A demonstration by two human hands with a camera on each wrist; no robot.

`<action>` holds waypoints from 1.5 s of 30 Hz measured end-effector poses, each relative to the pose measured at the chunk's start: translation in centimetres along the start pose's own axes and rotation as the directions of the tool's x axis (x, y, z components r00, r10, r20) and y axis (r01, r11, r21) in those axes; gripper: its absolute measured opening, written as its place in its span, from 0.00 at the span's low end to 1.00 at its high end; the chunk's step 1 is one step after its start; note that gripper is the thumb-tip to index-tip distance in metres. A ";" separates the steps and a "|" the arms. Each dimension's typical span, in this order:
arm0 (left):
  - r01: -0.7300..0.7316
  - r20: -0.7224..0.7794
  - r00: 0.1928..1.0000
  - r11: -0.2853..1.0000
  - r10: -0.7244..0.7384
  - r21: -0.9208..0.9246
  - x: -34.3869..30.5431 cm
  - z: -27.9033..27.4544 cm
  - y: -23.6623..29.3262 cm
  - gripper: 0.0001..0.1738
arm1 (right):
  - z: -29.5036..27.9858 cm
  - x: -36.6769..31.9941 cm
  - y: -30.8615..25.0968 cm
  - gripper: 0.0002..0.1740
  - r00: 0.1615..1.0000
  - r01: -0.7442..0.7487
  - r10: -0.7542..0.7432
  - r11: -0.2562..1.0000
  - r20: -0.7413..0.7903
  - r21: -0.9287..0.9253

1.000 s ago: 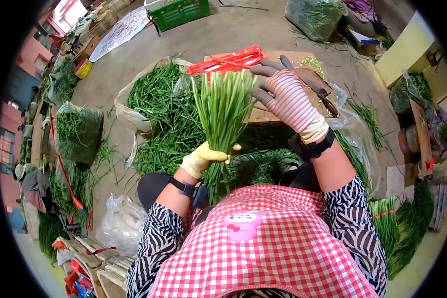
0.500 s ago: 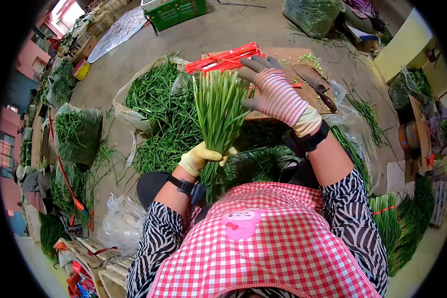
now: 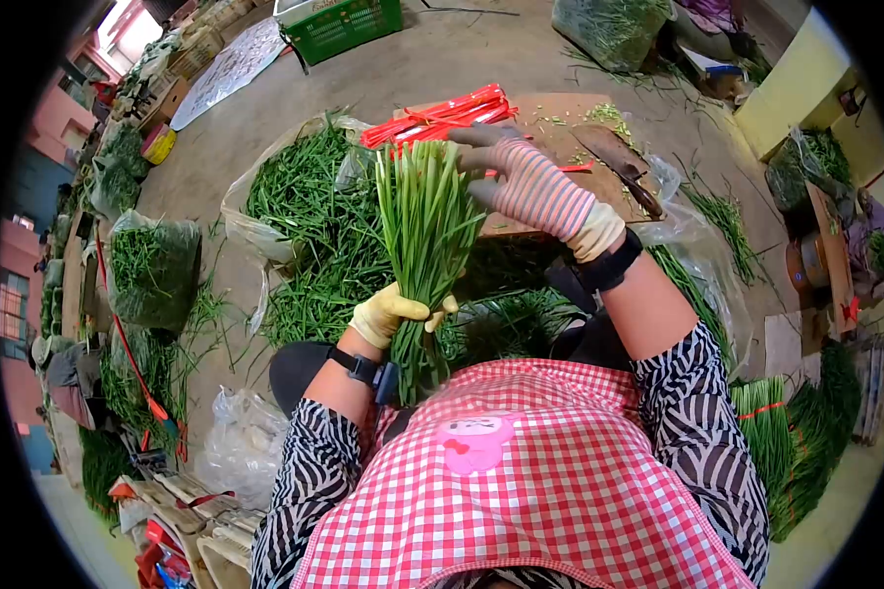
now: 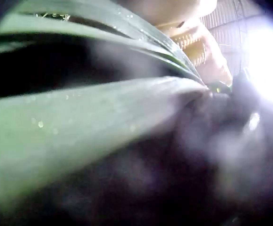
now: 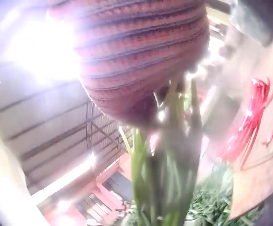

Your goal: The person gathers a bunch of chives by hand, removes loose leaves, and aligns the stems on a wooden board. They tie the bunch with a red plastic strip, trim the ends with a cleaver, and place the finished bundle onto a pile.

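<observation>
My left hand [image 3: 388, 316], in a yellow glove, grips a bunch of garlic chives [image 3: 427, 211] low on its green leaves. The bunch stands upright with its pale stalk ends on top. Beside those ends is my right hand [image 3: 545, 187], in a striped glove with grey fingers, its fingers extended along the side of the stalks. Blurred green leaves [image 4: 80, 117] cross the left wrist view close up. In the right wrist view the striped glove [image 5: 141, 56] hides the stalk tops, while the stalks [image 5: 162, 179] run down below it.
Beyond the bunch lies a wooden board [image 3: 550, 110] with red ties [image 3: 442, 116], a broad knife [image 3: 614, 155] and small scraps [image 3: 614, 120]. Loose chives [image 3: 314, 211] fill a plastic bag on the left. Tied bundles [image 3: 761, 422] lie at right. A green crate [image 3: 344, 34] stands farther off.
My right hand has moved left and in closer to the stalk ends, from above the board. My left hand keeps its grip, and the bunch has shifted slightly left.
</observation>
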State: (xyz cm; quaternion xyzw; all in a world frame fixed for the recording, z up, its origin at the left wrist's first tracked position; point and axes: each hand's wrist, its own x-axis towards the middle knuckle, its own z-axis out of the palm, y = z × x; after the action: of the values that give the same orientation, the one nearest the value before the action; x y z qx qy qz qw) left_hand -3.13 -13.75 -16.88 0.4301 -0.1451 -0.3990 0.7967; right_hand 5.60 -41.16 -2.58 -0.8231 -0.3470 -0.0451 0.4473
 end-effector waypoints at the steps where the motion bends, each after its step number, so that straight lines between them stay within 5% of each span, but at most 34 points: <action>1: 0.004 0.003 1.000 1.000 -0.004 -0.001 0.0 -0.1 -0.1 0.55 | -0.3 -0.2 -0.1 0.18 0.995 -0.101 0.098 0.972 0.020 0.212; 8: 0.049 -0.014 0.999 0.998 -0.050 -0.027 -0.3 0.2 0.0 0.55 | -1.2 -0.6 0.3 0.12 0.981 -0.141 0.094 0.944 0.168 0.297; 12: 0.041 -0.010 0.999 0.999 -0.041 -0.031 -0.2 0.4 0.0 0.55 | -0.3 -0.5 0.7 0.14 0.987 0.159 -0.141 0.943 0.079 -0.294; 16: 0.047 0.018 0.999 0.999 -0.047 0.000 0.1 0.0 0.0 0.54 | -0.9 -0.5 0.9 0.15 0.964 0.266 -0.231 0.829 0.131 -0.491; 21: 0.040 -0.003 0.999 0.999 -0.040 -0.001 0.1 0.4 0.2 0.55 | -2.5 -0.8 0.6 0.09 0.963 0.155 -0.248 0.833 -0.109 -0.531; 23: 0.015 0.005 1.000 1.000 -0.015 -0.011 0.2 -0.1 0.0 0.56 | -5.1 -2.1 1.2 0.10 0.921 -0.089 -0.051 0.937 -0.385 -0.338; 24: 0.000 0.000 1.000 1.000 0.000 -0.010 0.0 -0.4 0.0 0.56 | -6.7 -2.2 3.5 0.11 0.852 -0.053 -0.166 0.916 -0.496 -0.398; 25: -0.016 -0.004 1.000 1.000 0.016 -0.008 -0.1 -0.6 0.0 0.56 | -8.1 -3.3 3.3 0.12 0.847 -0.211 0.068 0.953 -0.528 -0.216; 28: -0.051 -0.029 0.998 0.999 0.051 -0.003 -0.5 -0.8 0.3 0.54 | -10.6 -6.8 6.3 0.12 0.829 -0.516 0.526 0.850 -0.188 0.102; 30: -0.059 -0.035 0.998 0.998 0.059 0.008 -0.4 -0.3 0.8 0.53 | -10.3 -9.1 6.1 0.19 0.901 -0.339 0.398 0.895 0.175 -0.291; 31: -0.060 -0.043 0.997 0.998 0.060 0.000 -0.4 -0.2 0.9 0.51 | -9.2 -9.1 4.2 0.28 0.837 -0.401 0.504 0.831 0.214 -0.385; 32: -0.039 -0.071 0.997 0.999 0.041 0.027 -0.3 -0.1 0.9 0.50 | -8.0 -9.3 4.0 0.33 0.871 -0.329 0.437 0.859 0.225 -0.393; 34: 0.004 -0.133 0.991 0.997 0.007 0.081 -0.2 0.9 1.5 0.49 | -5.4 -8.8 2.7 0.32 0.848 -0.450 0.504 0.847 0.161 -0.282; 38: -0.006 -0.208 0.977 0.988 0.038 0.155 1.1 2.2 1.3 0.40 | 0.2 -7.9 2.0 0.36 0.895 -0.397 0.385 0.918 0.226 0.009; 40: 0.054 -0.283 0.959 0.971 0.014 0.232 1.7 2.8 1.5 0.24 | 4.0 -7.3 2.5 0.37 0.897 -0.440 0.395 0.836 0.197 0.328; 43: -0.032 -0.363 0.923 0.966 0.127 0.256 3.5 3.6 0.6 0.21 | 6.2 -5.8 2.4 0.33 0.842 -0.537 0.467 0.690 0.269 0.485; 45: -0.042 -0.438 0.833 0.827 0.339 0.560 5.3 4.8 0.0 0.26 | 7.9 -5.0 1.0 0.33 0.859 -0.499 0.497 0.754 0.126 0.427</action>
State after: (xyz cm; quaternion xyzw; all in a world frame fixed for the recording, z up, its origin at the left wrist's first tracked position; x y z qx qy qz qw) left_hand -2.51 -20.52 -14.61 0.7061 -0.0725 -0.1273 0.6928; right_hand 0.58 -38.11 -9.95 -0.7610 -0.1176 0.1578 0.6182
